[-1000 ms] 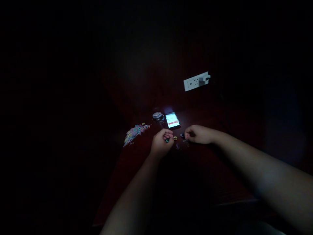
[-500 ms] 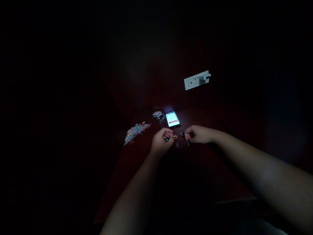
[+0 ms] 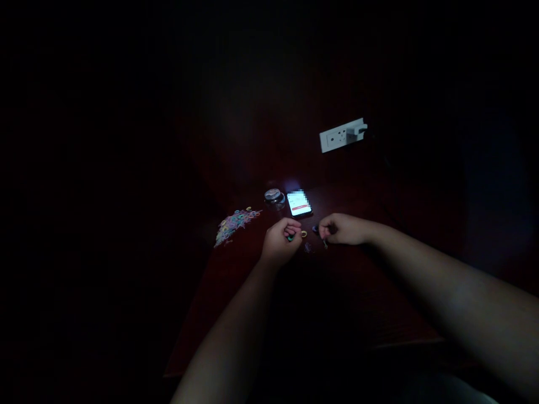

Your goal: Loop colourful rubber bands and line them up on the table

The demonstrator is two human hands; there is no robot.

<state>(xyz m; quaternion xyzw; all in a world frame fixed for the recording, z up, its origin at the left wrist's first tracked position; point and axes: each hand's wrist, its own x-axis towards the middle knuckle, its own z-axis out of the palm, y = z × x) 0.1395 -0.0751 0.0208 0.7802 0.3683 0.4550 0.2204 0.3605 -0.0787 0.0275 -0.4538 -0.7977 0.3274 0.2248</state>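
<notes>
My left hand (image 3: 281, 241) is curled closed over the dark red table, with a small green hair tie (image 3: 290, 238) showing between its fingers. A yellow hair tie (image 3: 304, 234) is right at its fingertips; whether they touch it I cannot tell. To the right, my right hand (image 3: 339, 229) is closed in a pinch, and what its fingertips hold is too dark to make out. A dark purple hair tie (image 3: 315, 229) is beside those fingertips, and a small pale strand (image 3: 325, 244) shows just below them. Between the hands is a little purplish clump (image 3: 308, 247).
A heap of coloured hair ties (image 3: 236, 224) spreads over the table's left side. Behind my hands stand a round lidded jar (image 3: 274, 196) and a lit phone (image 3: 299, 203). A power socket (image 3: 343, 136) with a plug is on the wall. The surroundings are very dark.
The whole view has shifted slightly, so everything appears a little to the right and higher. Both hands keep almost the same pose over the table.
</notes>
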